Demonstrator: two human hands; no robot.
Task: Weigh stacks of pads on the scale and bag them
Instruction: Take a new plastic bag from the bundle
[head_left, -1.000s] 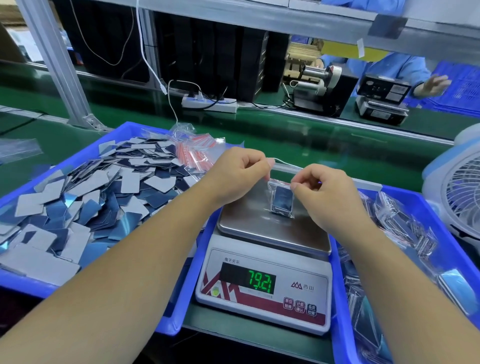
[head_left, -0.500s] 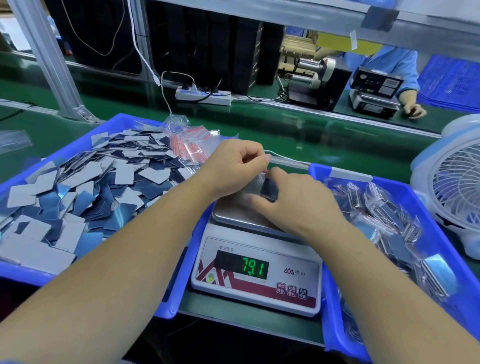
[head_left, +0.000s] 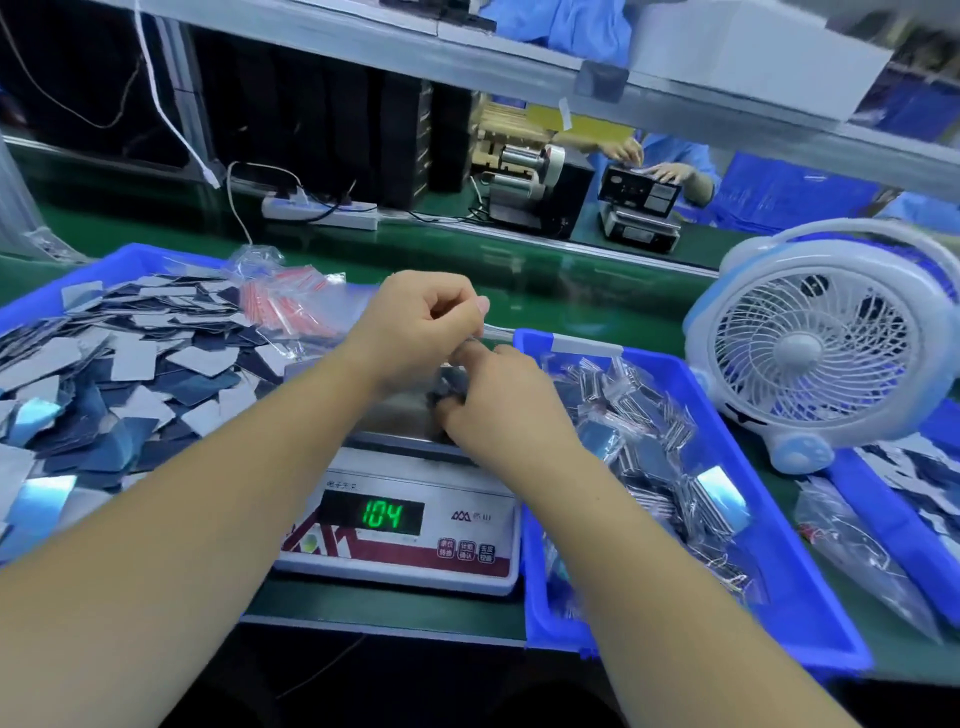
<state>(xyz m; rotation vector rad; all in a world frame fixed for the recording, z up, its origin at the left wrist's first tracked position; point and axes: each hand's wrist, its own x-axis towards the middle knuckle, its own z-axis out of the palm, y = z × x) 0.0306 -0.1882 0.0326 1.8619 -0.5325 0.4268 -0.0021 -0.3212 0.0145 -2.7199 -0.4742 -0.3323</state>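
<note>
both hands meet over the far edge of the scale (head_left: 400, 525) on the desk (head_left: 519, 291). the left hand (head_left: 421, 325) pinches the top strip of a small clear bag (head_left: 491, 332); the right hand (head_left: 498, 400) is curled round its dark stack of pads (head_left: 447, 382), just above the pan. i judge the bag thin, limp and slippery, the stack light and a little stiff — best held by the sealed strip and the stack's edges. one scale, one bag in hand, loose pads (head_left: 130, 374) beyond counting in the left bin (head_left: 124, 257), many filled bags (head_left: 639, 436) in the right bin (head_left: 779, 551).
</note>
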